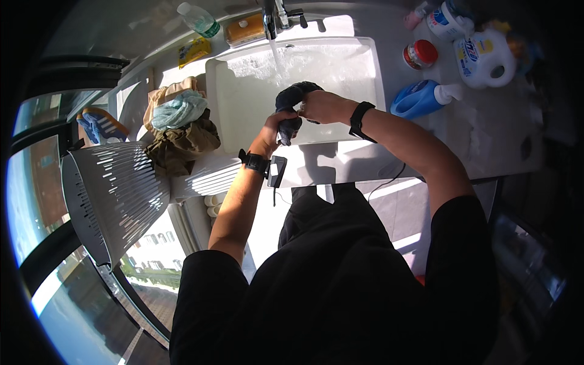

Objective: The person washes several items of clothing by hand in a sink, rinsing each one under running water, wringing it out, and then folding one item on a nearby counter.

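A dark, bunched-up cloth [292, 98] is gripped between both hands above the front part of a white sink [379, 86]. My left hand [273, 125] closes around its lower end, near the sink's front edge. My right hand [325, 107] holds the other end, up and to the right, so the cloth arches between the two. Behind the hands, water runs from a chrome faucet [270, 23] into the sink, where the water looks foamy. The cloth's exact kind cannot be made out.
Left of the sink lie piled clothes [182, 132], beside a grey slatted basket [118, 191]. A plastic bottle [198, 20], a yellow packet [194, 52] and a soap box [245, 31] line the back. Rightward are a blue bottle [415, 98], a red-lidded jar [420, 54] and a white jug [483, 59].
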